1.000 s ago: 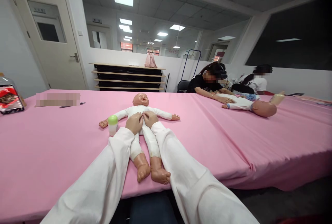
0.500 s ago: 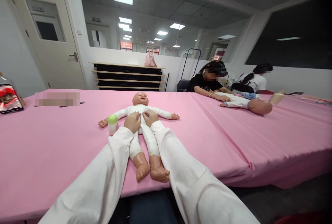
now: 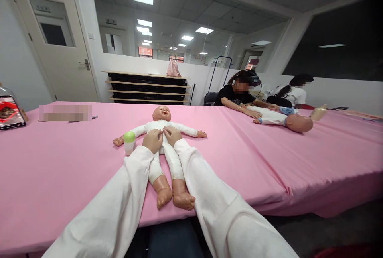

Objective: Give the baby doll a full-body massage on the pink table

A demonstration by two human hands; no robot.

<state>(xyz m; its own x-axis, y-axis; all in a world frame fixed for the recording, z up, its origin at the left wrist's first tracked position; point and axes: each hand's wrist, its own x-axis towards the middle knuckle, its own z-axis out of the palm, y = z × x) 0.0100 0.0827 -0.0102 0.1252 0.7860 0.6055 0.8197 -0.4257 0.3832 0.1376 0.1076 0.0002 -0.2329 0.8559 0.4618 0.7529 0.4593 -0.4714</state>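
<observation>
A baby doll (image 3: 162, 113) with a soft white body lies on its back, arms spread, its feet toward me. My left hand (image 3: 153, 140) rests on the left side of its trunk, the fingers curved in and pressed on the white cloth. On the other side my right hand (image 3: 172, 135) mirrors it, closed against the body. Both sets of fingertips come close together at the middle of the chest; part of the belly is hidden under them. Beside my left wrist stands a small white bottle with a green cap (image 3: 129, 143).
Pink cloth (image 3: 239, 166) covers the table. A phone (image 3: 11, 111) leans at the far left. Across to the right, a person (image 3: 236, 94) wearing a headset handles another doll (image 3: 299, 123), near a lotion bottle (image 3: 318, 113). A second person (image 3: 296, 92) sits behind.
My hands stay on the doll's trunk, with barely any shift of the fingers. Across the table, the co-worker's far hand has moved out to the right, toward the blue cloth.
</observation>
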